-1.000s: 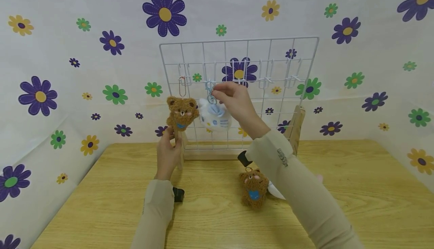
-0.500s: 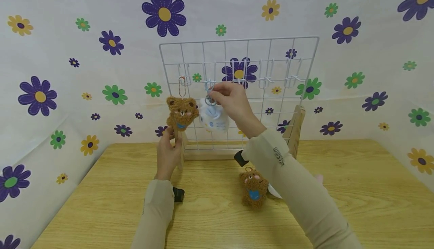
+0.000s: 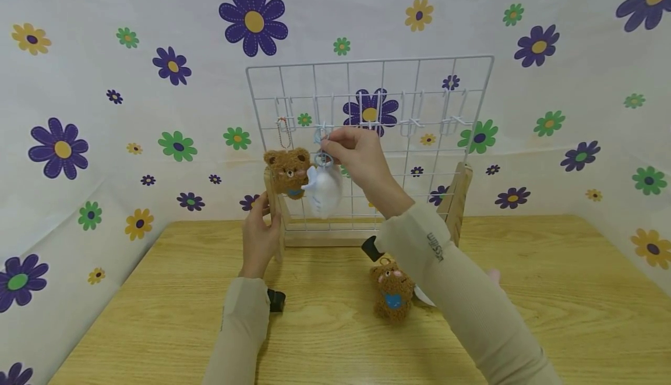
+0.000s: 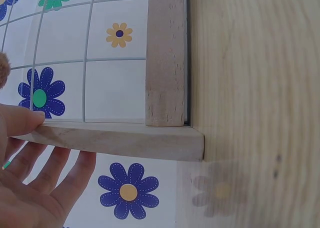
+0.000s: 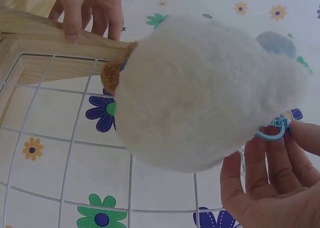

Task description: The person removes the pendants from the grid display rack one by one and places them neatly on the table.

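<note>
My right hand [image 3: 362,155] pinches the light blue clasp [image 3: 318,135] of a white plush keychain [image 3: 325,191] in front of the wire grid. Its metal ring and plush hang below the fingers; the plush is turned with its back towards the right wrist camera [image 5: 185,98]. Whether the clasp sits on the hook behind it, I cannot tell. My left hand [image 3: 260,236] grips the wooden post [image 4: 115,140] at the rack's left side, thumb on one face and fingers on the other. A brown bear plush [image 3: 288,170] hangs by a bead chain from the leftmost hook, touching or close to the white plush.
The white wire grid [image 3: 383,76] stands in a wooden base on the table [image 3: 314,338]. Several white hooks [image 3: 412,123] run along it to the right. Another brown bear plush [image 3: 392,299] lies in front, beside a white plush [image 3: 423,296] mostly behind my right sleeve.
The white plush has turned its face away and shifted slightly left. The hanging bear has swung right, off the front of the post. My right hand moved a little left; the left stayed put.
</note>
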### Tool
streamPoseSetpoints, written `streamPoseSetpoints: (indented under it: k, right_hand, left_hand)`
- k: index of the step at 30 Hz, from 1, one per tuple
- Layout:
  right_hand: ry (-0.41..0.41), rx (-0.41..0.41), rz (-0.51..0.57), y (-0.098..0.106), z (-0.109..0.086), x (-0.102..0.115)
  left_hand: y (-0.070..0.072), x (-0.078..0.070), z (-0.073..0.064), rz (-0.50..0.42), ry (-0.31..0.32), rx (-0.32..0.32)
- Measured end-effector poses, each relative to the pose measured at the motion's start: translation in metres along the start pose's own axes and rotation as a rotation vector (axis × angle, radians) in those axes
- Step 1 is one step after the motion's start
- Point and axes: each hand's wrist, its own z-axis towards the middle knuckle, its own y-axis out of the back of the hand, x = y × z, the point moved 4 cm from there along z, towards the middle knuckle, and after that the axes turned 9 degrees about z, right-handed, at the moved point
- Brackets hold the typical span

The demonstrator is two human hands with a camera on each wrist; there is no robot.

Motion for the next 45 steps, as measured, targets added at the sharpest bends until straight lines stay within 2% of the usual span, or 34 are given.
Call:
streamPoseSetpoints:
  k: [6, 14, 21, 29, 45]
  right_hand:
    - [0.004, 0.014, 0.053, -0.001, -0.003, 0.001]
    - [0.013, 0.032, 0.083, -0.002, -0.007, 0.004]
    - [-0.033, 0.041, 0.072, 0.0, -0.012, 0.003]
    - [-0.034, 0.064, 0.086, 0.003, -0.019, -0.001]
    - [-0.119, 0.08, 0.095, 0.012, -0.03, -0.021]
  left_hand:
    - [0.0, 0.0, 0.0, -0.003, 0.014, 0.007]
    - [0.0, 0.001, -0.001, -0.005, -0.013, 0.001]
    - [-0.001, 0.001, -0.001, -0.007, -0.016, -0.002]
    - [-0.002, 0.001, -0.001, 0.001, -0.007, -0.004]
    - [0.0, 0.0, -0.001, -0.003, 0.011, 0.008]
